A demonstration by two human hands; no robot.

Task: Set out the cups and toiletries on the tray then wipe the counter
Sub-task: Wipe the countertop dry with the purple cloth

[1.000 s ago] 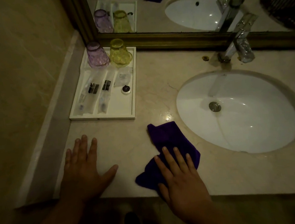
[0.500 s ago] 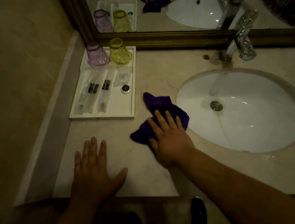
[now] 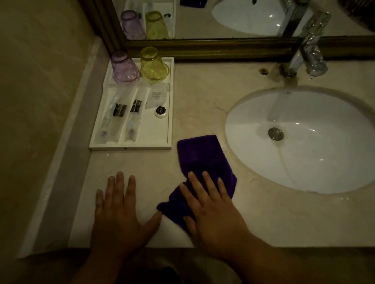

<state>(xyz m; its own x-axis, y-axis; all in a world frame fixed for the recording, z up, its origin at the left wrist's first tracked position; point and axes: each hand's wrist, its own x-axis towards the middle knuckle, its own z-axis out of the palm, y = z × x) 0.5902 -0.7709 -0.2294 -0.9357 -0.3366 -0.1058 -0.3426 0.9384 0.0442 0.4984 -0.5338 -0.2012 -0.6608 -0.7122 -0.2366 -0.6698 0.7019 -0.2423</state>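
The right hand [image 3: 213,209] had dragged the soft purple cloth [image 3: 203,161] back toward the near edge of the glossy marble counter [image 3: 200,95], fingers flat on it, not gripping. The left hand [image 3: 120,215] lay open alongside. The white tray [image 3: 132,145] held two upturned cups [image 3: 125,68] and wrapped toiletries [image 3: 120,116].

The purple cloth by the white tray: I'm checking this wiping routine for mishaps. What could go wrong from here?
1. The purple cloth lies close to the white rectangular tray's near corner; a forward stroke could nudge the tray.
2. A knock might topple the upturned purple cup and yellow cup.
3. The flat right hand could push the cloth into the white oval sink.
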